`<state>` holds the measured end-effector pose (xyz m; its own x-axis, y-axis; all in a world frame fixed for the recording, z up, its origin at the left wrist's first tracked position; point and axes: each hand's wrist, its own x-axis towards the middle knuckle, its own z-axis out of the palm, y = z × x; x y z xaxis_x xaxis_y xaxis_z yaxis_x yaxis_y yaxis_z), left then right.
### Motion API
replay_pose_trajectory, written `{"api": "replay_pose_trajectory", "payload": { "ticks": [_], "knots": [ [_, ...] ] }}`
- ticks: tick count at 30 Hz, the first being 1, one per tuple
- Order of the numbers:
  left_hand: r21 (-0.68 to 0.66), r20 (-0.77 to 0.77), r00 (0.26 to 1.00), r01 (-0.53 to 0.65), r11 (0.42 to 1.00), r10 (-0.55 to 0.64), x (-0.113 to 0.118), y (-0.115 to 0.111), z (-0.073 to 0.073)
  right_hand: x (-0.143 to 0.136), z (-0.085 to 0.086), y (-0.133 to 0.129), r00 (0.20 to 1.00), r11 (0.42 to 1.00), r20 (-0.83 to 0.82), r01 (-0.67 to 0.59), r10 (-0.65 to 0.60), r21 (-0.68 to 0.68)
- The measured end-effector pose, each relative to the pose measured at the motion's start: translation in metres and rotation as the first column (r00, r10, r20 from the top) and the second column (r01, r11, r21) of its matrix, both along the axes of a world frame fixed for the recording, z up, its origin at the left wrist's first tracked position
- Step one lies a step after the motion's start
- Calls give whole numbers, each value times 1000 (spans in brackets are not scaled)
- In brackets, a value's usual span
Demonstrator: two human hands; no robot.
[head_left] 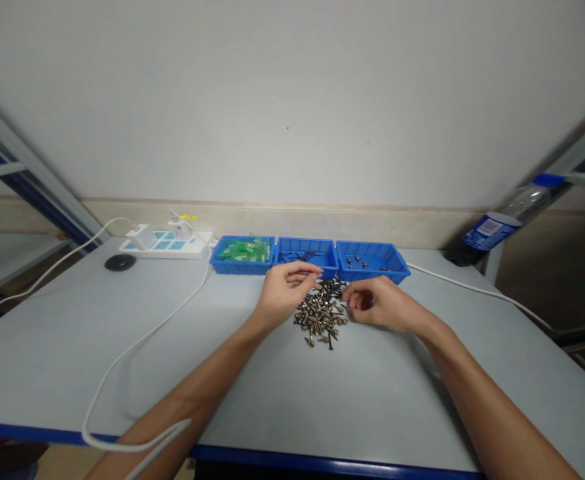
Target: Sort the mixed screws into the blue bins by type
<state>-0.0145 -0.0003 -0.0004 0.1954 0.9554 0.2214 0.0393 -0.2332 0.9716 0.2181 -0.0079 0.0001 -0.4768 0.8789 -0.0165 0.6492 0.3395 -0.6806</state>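
A pile of small dark and brassy screws lies on the grey table. At its upper left edge is my left hand, thumb and fingertips pressed together; what they hold, if anything, is too small to tell. My right hand touches the pile's right side with curled fingers, their tips pinched, and any part between them is hidden. Behind the pile, three blue bins stand in a row: the left bin holds green pieces, the middle bin dark screws, the right bin a few small brassy parts.
A white power strip with plugs sits at the back left, beside a black disc. A white cable loops over the table's left side and past my left forearm. A bottle leans at the back right. The wall is behind the bins.
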Motion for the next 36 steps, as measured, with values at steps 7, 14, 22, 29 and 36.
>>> {"api": "replay_pose_trajectory", "payload": {
  "ticks": [7,14,22,29,36],
  "knots": [
    [-9,-6,1000,18,1000,-18,1,-2,1,5,4,2,991,998,-126,57,-54,23],
    [-7,-24,999,38,999,-39,3,-4,2,-3,13,-2,891,993,-444,50,-93,-108],
    [0,-58,995,87,996,-87,5,-7,2,-16,11,-2,715,961,-649,121,-259,-250],
    [-98,76,980,192,976,-185,7,-10,1,-27,5,-2,639,951,-711,121,-295,-286],
    [-70,110,993,-33,997,41,-1,2,2,-13,-1,4,850,965,-465,258,-248,-43]
  ]
}}
